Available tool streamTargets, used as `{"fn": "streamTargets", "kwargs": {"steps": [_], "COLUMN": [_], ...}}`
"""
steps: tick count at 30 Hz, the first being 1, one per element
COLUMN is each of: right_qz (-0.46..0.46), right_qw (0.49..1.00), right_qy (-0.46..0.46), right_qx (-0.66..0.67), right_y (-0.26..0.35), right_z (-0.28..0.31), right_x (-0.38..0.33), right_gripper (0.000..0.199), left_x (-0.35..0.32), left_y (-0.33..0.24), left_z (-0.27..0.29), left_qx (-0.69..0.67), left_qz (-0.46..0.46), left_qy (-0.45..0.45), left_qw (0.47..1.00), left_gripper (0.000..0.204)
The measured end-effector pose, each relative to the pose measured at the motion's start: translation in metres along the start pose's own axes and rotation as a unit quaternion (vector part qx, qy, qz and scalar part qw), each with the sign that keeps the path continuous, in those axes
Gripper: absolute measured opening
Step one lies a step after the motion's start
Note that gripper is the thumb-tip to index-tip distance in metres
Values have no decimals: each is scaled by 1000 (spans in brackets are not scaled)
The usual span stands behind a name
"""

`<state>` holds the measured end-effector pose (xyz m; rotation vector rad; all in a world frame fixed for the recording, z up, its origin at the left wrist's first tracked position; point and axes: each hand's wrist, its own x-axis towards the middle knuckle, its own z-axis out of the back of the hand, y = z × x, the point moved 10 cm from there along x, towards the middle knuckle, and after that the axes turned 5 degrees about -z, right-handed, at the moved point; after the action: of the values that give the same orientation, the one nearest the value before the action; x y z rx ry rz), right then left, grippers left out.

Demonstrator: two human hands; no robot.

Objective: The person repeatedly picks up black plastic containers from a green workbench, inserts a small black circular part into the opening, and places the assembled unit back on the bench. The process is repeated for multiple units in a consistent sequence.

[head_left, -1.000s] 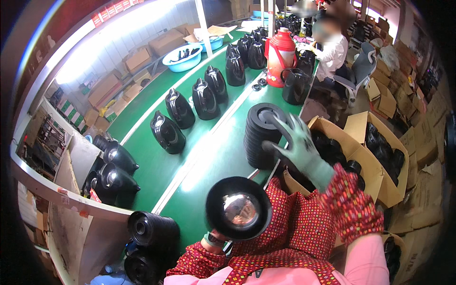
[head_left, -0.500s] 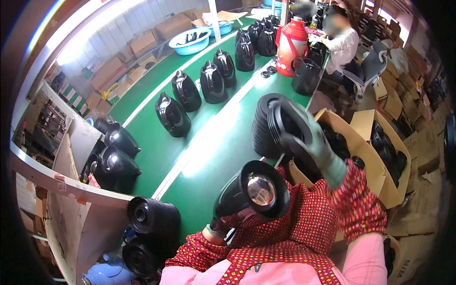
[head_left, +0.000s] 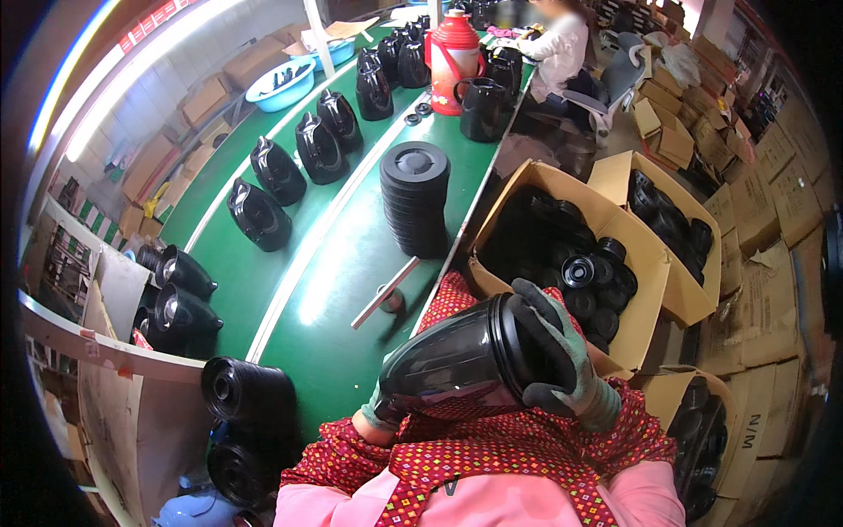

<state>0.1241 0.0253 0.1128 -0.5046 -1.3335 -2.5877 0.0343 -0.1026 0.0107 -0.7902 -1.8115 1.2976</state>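
Green bench (head_left: 263, 290) ran from the lower centre of the frame up to the top, carrying a row of black jug bodies (head_left: 290, 167) along its left lane and a red jug (head_left: 454, 53) near the top. Open cardboard boxes (head_left: 650, 255) full of black caps filled the right of the frame. A stack of black round lids (head_left: 415, 206) stood on the bench just above centre. Low in the centre, the black jug shell (head_left: 457, 360) lay tilted on its side over the lap, off the bench. The right hand (head_left: 562, 360), gloved, was closed over its rim end, pressing a dark lid there; the left hand (head_left: 379, 413), mostly hidden, gripped the narrow end from below. The shell looked smooth and glossy, so a sideways push at the rim could have made it slip from the lower grip; a lid seated crooked might have jammed.
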Motion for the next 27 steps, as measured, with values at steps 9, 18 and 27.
{"fn": "streamTargets", "kwargs": {"steps": [9,18,27], "right_qz": [155,-402,-174], "right_qw": [986,740,873], "right_qy": [-69,5,-155], "right_qx": [2,539,429], "right_y": [20,-98,-43], "right_z": [19,-27,5], "right_x": [-34,-69,-58], "right_gripper": [96,67,74], "left_x": [10,-12,-17], "left_y": [-41,-124,-52], "left_z": [-22,13,38], "left_qx": [59,503,-43], "left_qz": [-17,-249,-34], "left_qy": [49,-123,-215], "left_qw": [997,819,975], "left_gripper": [62,68,67]}}
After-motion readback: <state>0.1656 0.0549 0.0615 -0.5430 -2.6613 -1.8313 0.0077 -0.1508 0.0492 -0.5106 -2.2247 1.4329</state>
